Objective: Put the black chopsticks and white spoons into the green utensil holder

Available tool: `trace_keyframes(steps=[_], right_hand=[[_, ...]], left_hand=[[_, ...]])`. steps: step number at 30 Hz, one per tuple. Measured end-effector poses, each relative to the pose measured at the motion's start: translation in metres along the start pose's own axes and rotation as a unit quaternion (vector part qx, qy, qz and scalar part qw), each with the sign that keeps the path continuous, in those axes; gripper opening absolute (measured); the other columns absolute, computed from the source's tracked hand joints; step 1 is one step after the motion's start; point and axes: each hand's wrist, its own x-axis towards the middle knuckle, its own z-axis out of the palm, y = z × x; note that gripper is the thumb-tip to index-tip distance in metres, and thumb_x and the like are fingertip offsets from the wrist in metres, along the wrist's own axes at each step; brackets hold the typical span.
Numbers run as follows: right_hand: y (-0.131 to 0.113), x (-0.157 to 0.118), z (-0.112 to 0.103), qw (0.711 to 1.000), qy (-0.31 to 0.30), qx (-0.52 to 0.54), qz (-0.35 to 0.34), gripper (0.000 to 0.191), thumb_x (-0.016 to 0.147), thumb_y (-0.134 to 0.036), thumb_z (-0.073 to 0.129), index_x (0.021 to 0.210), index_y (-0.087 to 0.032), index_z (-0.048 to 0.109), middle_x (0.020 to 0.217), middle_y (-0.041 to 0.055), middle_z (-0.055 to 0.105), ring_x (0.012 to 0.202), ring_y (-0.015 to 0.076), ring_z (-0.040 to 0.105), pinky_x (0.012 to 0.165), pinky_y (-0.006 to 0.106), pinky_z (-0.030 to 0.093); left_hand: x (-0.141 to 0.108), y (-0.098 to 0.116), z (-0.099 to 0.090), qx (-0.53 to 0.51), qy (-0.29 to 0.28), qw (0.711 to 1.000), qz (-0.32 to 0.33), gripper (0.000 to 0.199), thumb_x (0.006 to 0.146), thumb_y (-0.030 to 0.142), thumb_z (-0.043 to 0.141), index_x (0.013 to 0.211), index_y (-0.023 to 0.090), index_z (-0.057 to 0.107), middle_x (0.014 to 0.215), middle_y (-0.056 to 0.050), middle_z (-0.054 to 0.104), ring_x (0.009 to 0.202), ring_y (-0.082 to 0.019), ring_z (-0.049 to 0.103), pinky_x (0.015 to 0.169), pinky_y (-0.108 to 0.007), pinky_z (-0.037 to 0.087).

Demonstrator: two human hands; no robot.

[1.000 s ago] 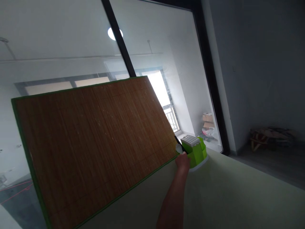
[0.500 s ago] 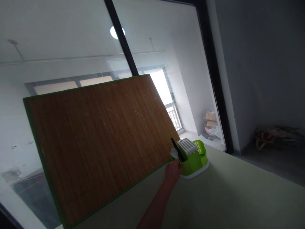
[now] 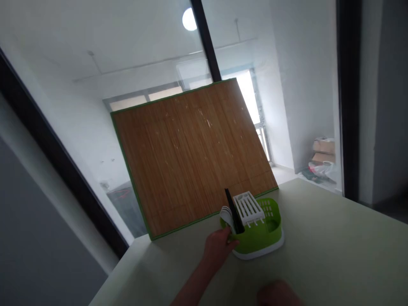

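Note:
A green plastic cutlery holder with a white base stands on the pale table. Its white slotted knife rack rises in the middle. Several white spoons and black chopsticks or a similar long dark item lean in its left compartment. My left hand is closed on the holder's left end, just below the spoons, thumb along the front wall; the other fingertips are partly hidden. At the bottom edge my right hand shows only as a blurred shape, short of the holder, its fingers unreadable.
A brown bamboo mat with green edging stands tilted on the table behind the holder. Glass in dark frames lies beyond it. Cardboard boxes and plastic bags are on the floor behind the glass.
The view has swung left and down, so the mat sits further right. My left hand stays at the holder's left end. My right hand has come into view at the bottom.

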Motion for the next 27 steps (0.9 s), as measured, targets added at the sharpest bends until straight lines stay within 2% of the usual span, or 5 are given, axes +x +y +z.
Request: trace_keyframes(steps=[4, 15, 21, 24, 27], right_hand=[[0.01, 0.003, 0.019, 0.996, 0.019, -0.082, 0.039, 0.012, 0.078, -0.02, 0.06, 0.066, -0.02, 0.064, 0.073, 0.0025, 0.069, 0.072, 0.0215, 0.065, 0.062, 0.027, 0.04], [0.015, -0.005, 0.021, 0.99, 0.055, -0.13, -0.007, 0.017, 0.08, -0.024, 0.049, 0.066, -0.021, 0.059, 0.07, 0.0032, 0.069, 0.068, 0.0205, 0.065, 0.056, 0.028, 0.028], [0.015, -0.005, 0.022, 0.989, 0.062, -0.134, -0.024, 0.017, 0.08, -0.024, 0.05, 0.065, -0.02, 0.057, 0.069, 0.002, 0.068, 0.066, 0.0187, 0.065, 0.056, 0.027, 0.025], [0.016, -0.005, 0.023, 0.988, 0.066, -0.135, -0.028, 0.017, 0.08, -0.024, 0.05, 0.065, -0.02, 0.056, 0.069, 0.002, 0.068, 0.065, 0.0184, 0.064, 0.055, 0.028, 0.024], [0.018, -0.004, 0.024, 0.988, 0.068, -0.134, -0.029, 0.015, 0.079, -0.023, 0.051, 0.065, -0.02, 0.055, 0.069, 0.0014, 0.068, 0.065, 0.0179, 0.064, 0.055, 0.028, 0.023]], left_hand=[[-0.026, -0.016, -0.001, 0.007, 0.002, 0.999, -0.034, 0.021, 0.079, 0.04, 0.064, 0.082, 0.021, 0.057, 0.074, 0.0, 0.066, 0.069, -0.016, 0.06, 0.059, -0.024, 0.032], [-0.034, -0.015, -0.013, 0.019, -0.024, 0.998, -0.06, 0.026, 0.078, 0.046, 0.063, 0.087, 0.022, 0.059, 0.081, -0.001, 0.069, 0.077, -0.019, 0.064, 0.063, -0.025, 0.036], [-0.025, -0.035, -0.036, -0.15, 0.049, 0.98, -0.123, 0.046, 0.079, 0.06, 0.053, 0.104, 0.022, 0.055, 0.074, 0.001, 0.067, 0.064, -0.015, 0.061, 0.06, -0.026, 0.039], [-0.007, -0.053, -0.03, -0.214, 0.119, 0.956, -0.161, 0.059, 0.072, 0.058, 0.06, 0.117, 0.02, 0.053, 0.1, -0.007, 0.066, 0.081, -0.019, 0.062, 0.068, -0.028, 0.043], [0.013, -0.063, -0.015, -0.305, 0.085, 0.936, -0.155, 0.075, 0.064, 0.05, 0.071, 0.128, 0.017, 0.048, 0.119, -0.014, 0.059, 0.096, -0.023, 0.059, 0.077, -0.032, 0.045]])
